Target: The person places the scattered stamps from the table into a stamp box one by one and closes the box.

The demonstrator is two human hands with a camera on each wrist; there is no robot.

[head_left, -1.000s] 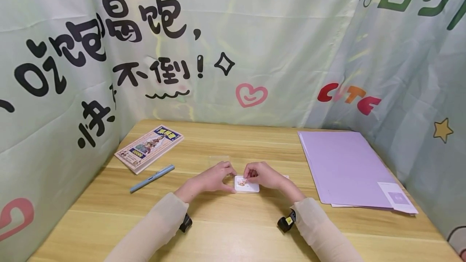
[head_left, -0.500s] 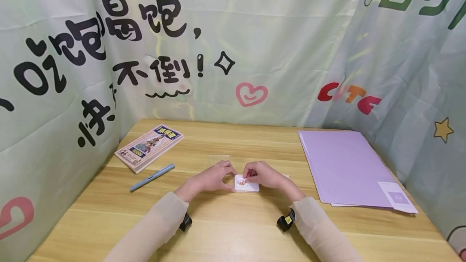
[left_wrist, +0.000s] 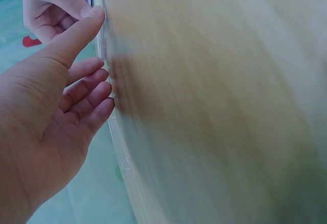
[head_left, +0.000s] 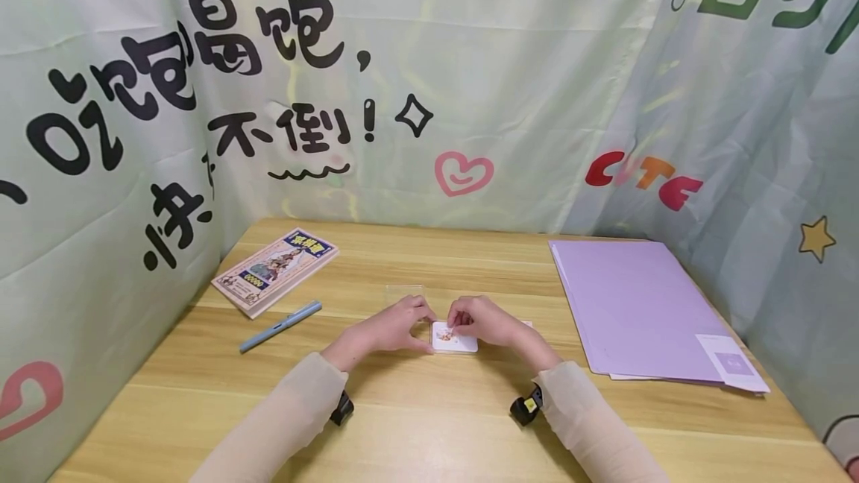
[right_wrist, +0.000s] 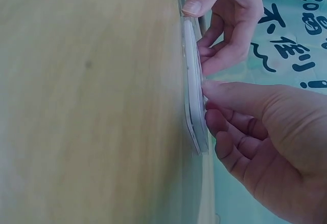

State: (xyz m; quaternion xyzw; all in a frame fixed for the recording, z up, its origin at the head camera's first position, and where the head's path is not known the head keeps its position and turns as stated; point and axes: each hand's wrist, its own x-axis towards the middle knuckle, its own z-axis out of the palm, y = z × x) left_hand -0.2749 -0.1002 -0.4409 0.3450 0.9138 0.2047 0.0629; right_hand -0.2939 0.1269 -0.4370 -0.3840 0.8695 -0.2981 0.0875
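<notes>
A small stack of white round-cornered cards (head_left: 463, 345) lies flat at mid-table, its top printed with a small coloured picture. My left hand (head_left: 396, 323) holds the stack's left end, thumb at the near corner and fingers at the far one. My right hand (head_left: 488, 321) has its fingers curled over the top card, thumb and fingertips right at the picture; I cannot tell whether they pinch anything there. In the right wrist view the stack (right_wrist: 191, 81) shows edge-on, and the right thumb (right_wrist: 235, 93) touches its upper face. The left wrist view shows both hands close together.
Behind the left hand lies a clear plastic piece (head_left: 405, 291). A blue pen (head_left: 280, 327) and a thick pink pad with a printed cover (head_left: 275, 272) lie to the left. Purple folders (head_left: 631, 311) with a white label cover the right side. Printed curtains surround the table.
Almost nothing differs; both hands keep their places at the card stack. The whole head view has shifted very slightly.
</notes>
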